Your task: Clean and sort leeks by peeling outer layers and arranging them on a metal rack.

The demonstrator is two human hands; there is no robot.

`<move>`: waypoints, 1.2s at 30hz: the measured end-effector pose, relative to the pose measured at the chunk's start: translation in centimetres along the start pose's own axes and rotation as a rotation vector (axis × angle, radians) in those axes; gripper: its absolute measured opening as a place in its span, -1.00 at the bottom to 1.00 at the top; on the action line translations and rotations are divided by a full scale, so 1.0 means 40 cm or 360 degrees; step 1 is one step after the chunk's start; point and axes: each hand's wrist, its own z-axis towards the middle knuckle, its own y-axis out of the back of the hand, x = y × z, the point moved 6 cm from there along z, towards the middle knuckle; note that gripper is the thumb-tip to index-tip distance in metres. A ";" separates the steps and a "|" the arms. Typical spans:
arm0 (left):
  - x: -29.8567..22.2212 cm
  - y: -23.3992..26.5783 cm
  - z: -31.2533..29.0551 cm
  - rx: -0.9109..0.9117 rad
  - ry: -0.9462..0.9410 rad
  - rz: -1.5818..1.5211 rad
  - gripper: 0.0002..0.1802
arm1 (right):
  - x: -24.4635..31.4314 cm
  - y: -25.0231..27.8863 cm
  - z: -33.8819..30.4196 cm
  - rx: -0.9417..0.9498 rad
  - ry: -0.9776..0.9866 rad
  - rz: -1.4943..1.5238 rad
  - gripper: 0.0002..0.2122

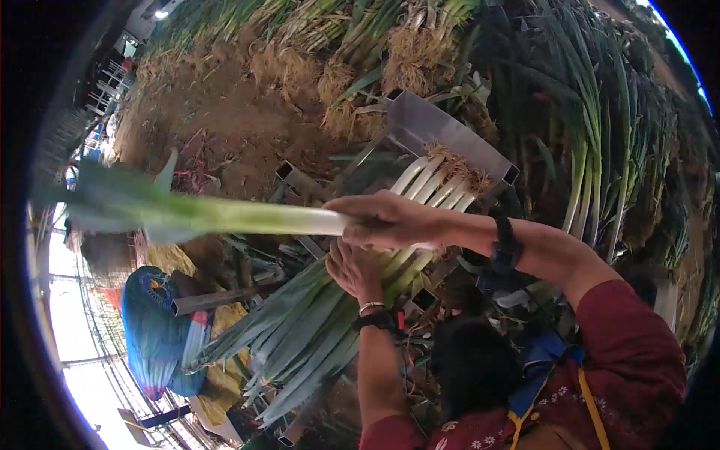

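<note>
My right hand (386, 217) is closed around the white lower stalk of a leek (277, 218). This leek lies level across the view, its green leaves to the left and blurred. Just beneath, my left hand (355, 268) rests with fingers laid over a row of leeks (300, 330); its fingertips are partly covered by my right hand. The row slants from white stalks with brown roots (461, 171) at upper right to dark green leaves at lower left. Those roots lie by the upright plate of a metal stand (450, 139).
Square metal tubes (217, 300) of the stand stick out left of the row. Piled leeks with soil-covered roots (412, 64) line the back; more leeks (592, 127) heap at the right. A blue net sack (154, 330) and yellow sacking (225, 382) stand at lower left.
</note>
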 end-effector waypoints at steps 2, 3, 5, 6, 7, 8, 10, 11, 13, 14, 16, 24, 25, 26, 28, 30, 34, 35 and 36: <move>-0.006 -0.002 0.002 0.0037 0.0029 0.0053 -0.61 | -0.027 0.007 0.039 0.0080 0.0418 -0.0643 -0.54; -0.005 0.001 0.002 0.0010 0.0022 0.0036 -0.63 | -0.056 0.012 0.057 0.0185 0.0286 -0.0910 -0.58; -0.028 0.013 0.015 -0.0064 -0.0017 -0.0018 -0.66 | -0.126 0.067 0.062 0.0126 0.0441 -0.1224 -0.60; -0.027 0.008 0.018 -0.0047 0.0000 -0.0003 -0.66 | -0.165 0.090 0.063 0.0100 0.0524 -0.1368 -0.61; -0.014 0.008 0.014 -0.0028 0.0027 0.0024 -0.67 | -0.207 0.117 0.069 0.0124 0.0302 -0.1416 -0.66; -0.003 0.008 0.011 -0.0009 0.0052 0.0051 -0.67 | -0.235 0.143 0.070 0.0128 0.0244 -0.1649 -0.67; -0.019 0.004 0.013 0.0126 0.0098 0.0142 -0.64 | -0.317 0.220 0.042 0.0106 0.0076 -0.2137 -0.69; -0.031 0.013 0.018 0.0181 0.0120 0.0188 -0.62 | -0.345 0.251 0.025 -0.0045 0.0096 -0.2116 -0.70; -0.047 0.024 0.023 0.0184 0.0091 0.0218 -0.60 | -0.383 0.289 0.004 -0.0338 0.0139 -0.2058 -0.73; -0.049 0.024 0.024 0.0187 0.0079 0.0236 -0.59 | -0.400 0.297 0.008 -0.0359 0.0094 -0.2079 -0.72; -0.028 0.004 0.017 0.0232 0.0133 0.0231 -0.58 | -0.407 0.287 0.032 -0.0387 0.0002 -0.2115 -0.71; -0.028 0.002 0.013 0.0172 0.0095 0.0154 -0.51 | -0.430 0.299 0.035 -0.0345 0.0229 -0.1821 -0.74; -0.033 0.005 0.014 0.0162 0.0101 0.0153 -0.48 | -0.442 0.304 0.034 -0.0301 0.0218 -0.1735 -0.74; -0.037 0.008 0.016 0.0153 0.0106 0.0152 -0.45 | -0.454 0.313 0.031 -0.0292 0.0168 -0.1720 -0.75; -0.024 0.004 0.010 0.0203 0.0125 0.0153 -0.44 | -0.455 0.299 0.036 -0.0262 0.0058 -0.1669 -0.75; -0.021 0.004 0.008 0.0206 0.0111 0.0153 -0.44 | -0.447 0.290 0.042 -0.0283 0.0045 -0.1709 -0.74; -0.032 0.014 0.016 0.0264 0.0085 0.0177 -0.48 | -0.427 0.294 0.029 -0.0358 0.0161 -0.1880 -0.73; -0.035 0.017 0.019 0.0316 0.0093 0.0189 -0.49 | -0.433 0.293 0.032 -0.0333 0.0132 -0.1894 -0.73; -0.040 0.022 0.020 0.0263 0.0081 0.0192 -0.53 | -0.438 0.293 0.037 -0.0310 0.0097 -0.1917 -0.72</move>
